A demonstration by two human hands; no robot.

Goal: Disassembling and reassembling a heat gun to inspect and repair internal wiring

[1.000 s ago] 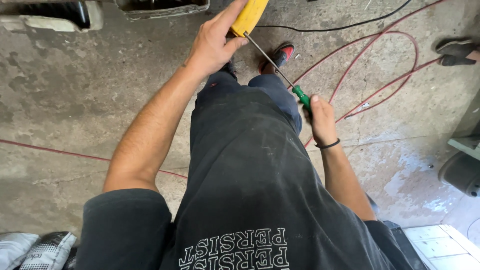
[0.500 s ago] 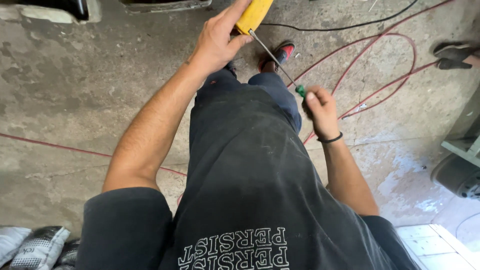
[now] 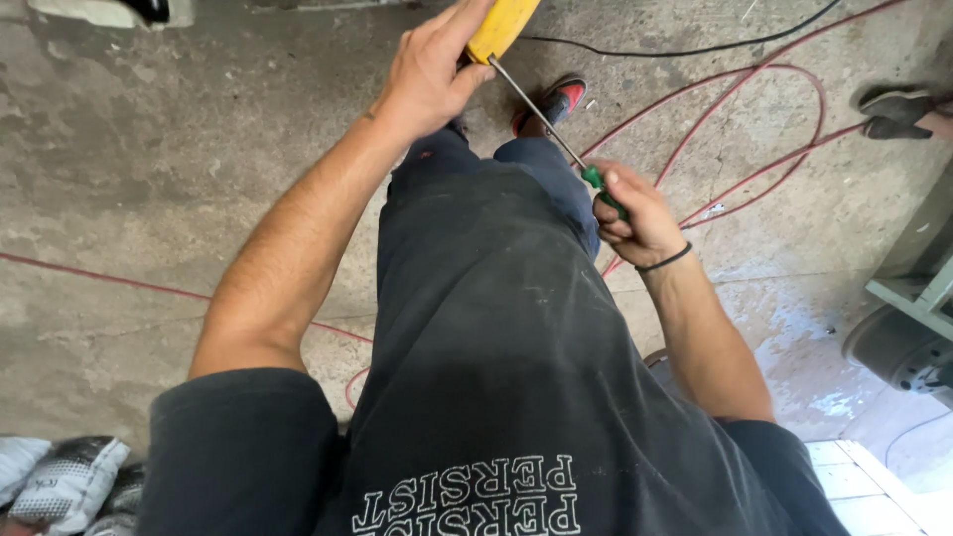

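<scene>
A yellow tool (image 3: 502, 27) is gripped by the closed left hand (image 3: 429, 74) at top centre. A green-handled screwdriver (image 3: 603, 191) is clasped in the closed right hand (image 3: 637, 216), centre right, its shaft reaching the yellow tool. Red hose (image 3: 784, 139) lies on concrete floor (image 3: 149, 179).

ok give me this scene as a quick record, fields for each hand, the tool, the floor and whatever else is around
left hand: grips a yellow object, cut off by the top edge
right hand: closed around the green handle of a screwdriver
screwdriver shaft: runs from the handle up to the yellow object, tip at its lower end
floor: stained concrete
cables: red cable looped on the floor, black cable beyond it
footwear: red and black shoe below the shaft
lower left: grey sacks
</scene>
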